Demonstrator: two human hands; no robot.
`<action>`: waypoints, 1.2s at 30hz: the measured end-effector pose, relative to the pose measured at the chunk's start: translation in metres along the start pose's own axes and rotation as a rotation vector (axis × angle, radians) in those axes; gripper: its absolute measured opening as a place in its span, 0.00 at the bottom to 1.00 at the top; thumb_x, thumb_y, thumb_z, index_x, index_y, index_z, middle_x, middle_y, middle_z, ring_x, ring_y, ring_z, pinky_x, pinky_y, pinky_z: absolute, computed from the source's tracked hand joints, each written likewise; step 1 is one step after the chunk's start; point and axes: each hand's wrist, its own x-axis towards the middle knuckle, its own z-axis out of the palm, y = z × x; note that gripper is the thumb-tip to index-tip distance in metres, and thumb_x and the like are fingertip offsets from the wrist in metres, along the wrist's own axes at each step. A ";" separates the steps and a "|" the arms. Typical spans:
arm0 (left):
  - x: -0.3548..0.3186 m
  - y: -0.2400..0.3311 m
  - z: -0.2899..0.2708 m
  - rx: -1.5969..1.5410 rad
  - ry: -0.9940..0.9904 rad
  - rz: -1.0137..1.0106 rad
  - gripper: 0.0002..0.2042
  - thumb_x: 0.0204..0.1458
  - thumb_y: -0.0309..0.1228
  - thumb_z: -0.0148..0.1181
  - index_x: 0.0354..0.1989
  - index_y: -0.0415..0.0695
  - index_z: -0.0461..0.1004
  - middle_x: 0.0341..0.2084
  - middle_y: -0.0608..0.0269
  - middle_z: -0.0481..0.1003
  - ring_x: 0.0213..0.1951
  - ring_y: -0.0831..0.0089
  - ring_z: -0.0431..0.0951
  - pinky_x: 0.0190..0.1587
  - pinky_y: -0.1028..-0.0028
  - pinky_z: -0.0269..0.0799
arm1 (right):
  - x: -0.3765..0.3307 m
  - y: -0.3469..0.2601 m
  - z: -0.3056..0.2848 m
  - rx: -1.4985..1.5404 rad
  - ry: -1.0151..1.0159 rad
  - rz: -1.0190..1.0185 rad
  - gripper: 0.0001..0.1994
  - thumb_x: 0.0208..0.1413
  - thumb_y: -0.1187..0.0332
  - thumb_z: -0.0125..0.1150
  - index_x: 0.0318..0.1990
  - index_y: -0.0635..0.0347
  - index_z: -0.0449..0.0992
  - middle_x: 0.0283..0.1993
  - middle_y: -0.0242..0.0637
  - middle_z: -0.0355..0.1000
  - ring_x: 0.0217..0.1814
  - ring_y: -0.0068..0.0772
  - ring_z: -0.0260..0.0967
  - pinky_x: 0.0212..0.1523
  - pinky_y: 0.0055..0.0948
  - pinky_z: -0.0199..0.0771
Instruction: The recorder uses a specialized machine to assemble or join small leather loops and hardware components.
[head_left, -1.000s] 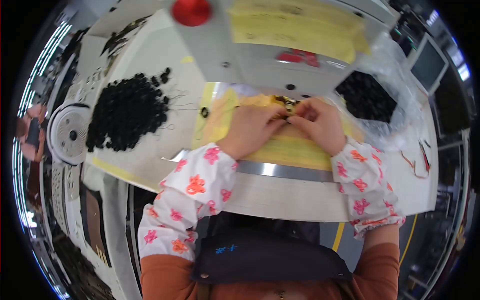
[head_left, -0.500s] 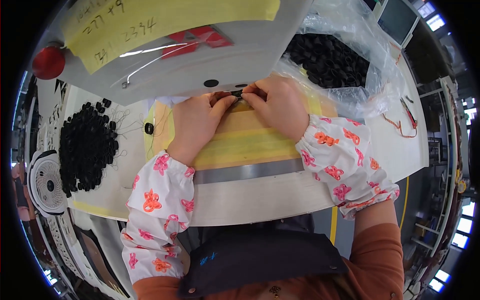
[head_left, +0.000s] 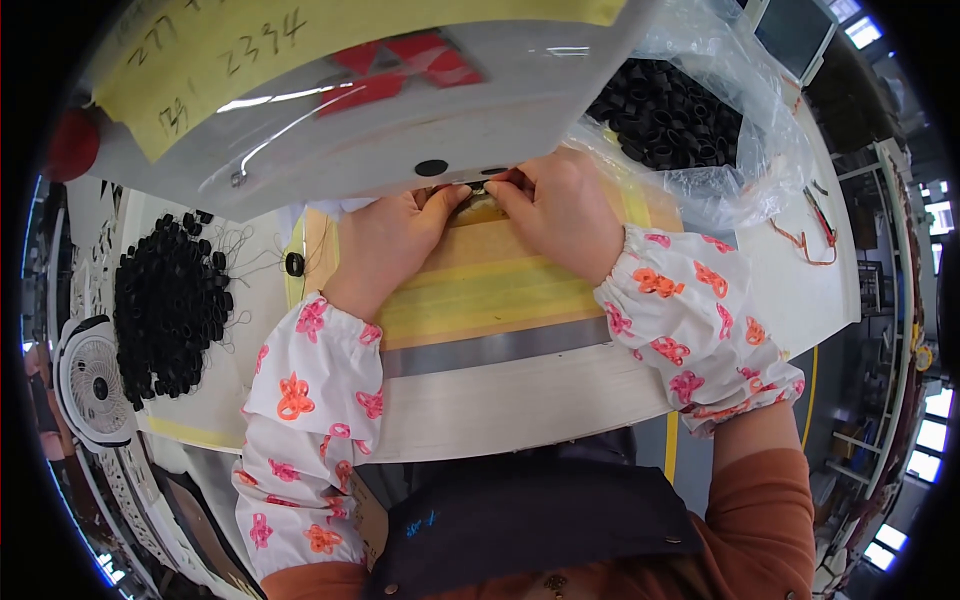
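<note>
Both my hands meet under the front edge of a grey machine head (head_left: 560,110), probably a sewing machine. My left hand (head_left: 385,240) is closed, thumb against fingers, at the left end of a small dark piece (head_left: 478,187). From the other side my right hand (head_left: 568,222) pinches the same piece. It looks like a black band, mostly hidden by my fingertips and the machine. Under my hands lies a work surface covered with yellow tape (head_left: 490,295). Left of my left hand sits a single black loop (head_left: 294,264) with loose threads.
A heap of black loops (head_left: 170,310) with trailing threads lies on the table's left. At the back right, a clear plastic bag (head_left: 715,195) holds more black loops (head_left: 675,115). Beyond it lie red-handled snips (head_left: 824,222) with an orange cord. A white fan (head_left: 97,385) stands far left.
The view has shifted slightly, so the machine head appears bigger and further right. My hands stay at the same spot, pinching the dark piece; the right fingers have moved only slightly.
</note>
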 end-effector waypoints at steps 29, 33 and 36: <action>0.001 -0.004 0.000 -0.065 0.019 -0.019 0.12 0.46 0.40 0.55 0.26 0.45 0.75 0.12 0.67 0.70 0.15 0.76 0.67 0.18 0.76 0.59 | 0.005 0.000 0.003 -0.027 -0.011 0.068 0.06 0.36 0.77 0.58 0.19 0.66 0.66 0.18 0.45 0.66 0.23 0.47 0.65 0.23 0.36 0.64; 0.002 -0.004 0.001 -0.046 0.005 -0.052 0.14 0.45 0.43 0.55 0.25 0.43 0.75 0.14 0.66 0.72 0.16 0.77 0.69 0.20 0.77 0.60 | 0.005 0.002 0.001 -0.045 -0.030 0.096 0.05 0.38 0.75 0.59 0.20 0.66 0.69 0.18 0.43 0.68 0.20 0.40 0.66 0.22 0.31 0.65; 0.004 -0.006 0.004 -0.100 0.030 -0.022 0.14 0.45 0.42 0.57 0.23 0.41 0.73 0.11 0.67 0.68 0.15 0.80 0.65 0.19 0.77 0.58 | 0.005 0.005 -0.002 -0.078 -0.031 0.054 0.05 0.39 0.73 0.59 0.22 0.65 0.71 0.17 0.41 0.68 0.18 0.35 0.67 0.21 0.27 0.66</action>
